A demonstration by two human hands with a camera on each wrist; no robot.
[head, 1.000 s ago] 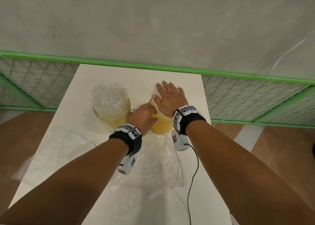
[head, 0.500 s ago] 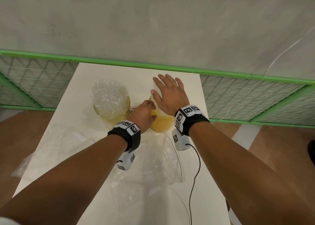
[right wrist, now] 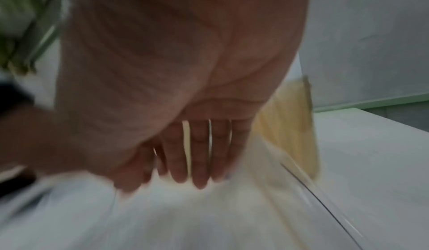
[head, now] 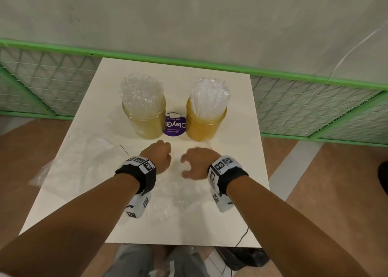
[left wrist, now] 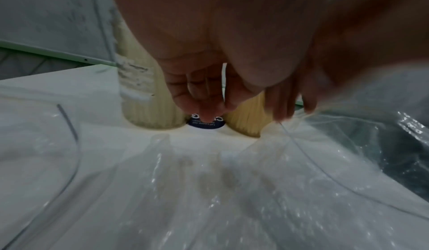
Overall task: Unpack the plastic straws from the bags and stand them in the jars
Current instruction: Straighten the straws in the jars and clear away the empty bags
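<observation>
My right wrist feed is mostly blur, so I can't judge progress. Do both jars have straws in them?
Observer: Yes. The head view shows the left jar and the right jar upright, each packed with clear straws.
Operator: Is anything between them?
Observer: A purple disc with white lettering lies flat on the table between the jars.
Operator: Is the left hand holding anything?
Observer: Nothing I can see. The left hand has loosely curled fingers and is over the clear bags.
</observation>
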